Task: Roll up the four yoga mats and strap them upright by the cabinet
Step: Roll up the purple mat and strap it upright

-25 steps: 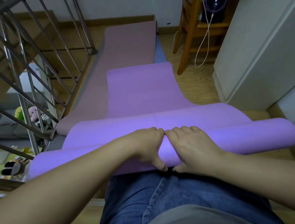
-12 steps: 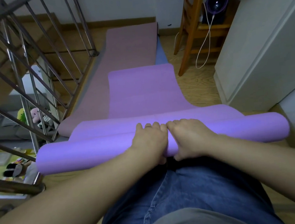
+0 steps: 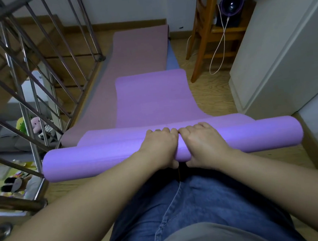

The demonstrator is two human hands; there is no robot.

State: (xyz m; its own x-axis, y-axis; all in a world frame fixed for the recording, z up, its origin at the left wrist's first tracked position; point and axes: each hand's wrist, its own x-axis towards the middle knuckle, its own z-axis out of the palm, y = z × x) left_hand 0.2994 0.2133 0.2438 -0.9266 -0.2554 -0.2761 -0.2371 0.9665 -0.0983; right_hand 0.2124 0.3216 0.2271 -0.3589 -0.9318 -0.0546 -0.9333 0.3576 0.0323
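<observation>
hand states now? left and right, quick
Left hand: fingers curled over the purple mat roll, gripping it.
Right hand: gripping the same roll, right beside the left.

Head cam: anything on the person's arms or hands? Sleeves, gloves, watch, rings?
Nothing worn. Left hand and right hand are ungloved, no ring visible; left forearm and right forearm bare to the frame edge, no sleeve, watch or band. Below: blue denim jeans, grey fabric top.

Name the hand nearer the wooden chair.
Right. The right hand grips the purple mat roll, short and left of the wooden chair; the left hand grips beside it, farther left.
</observation>
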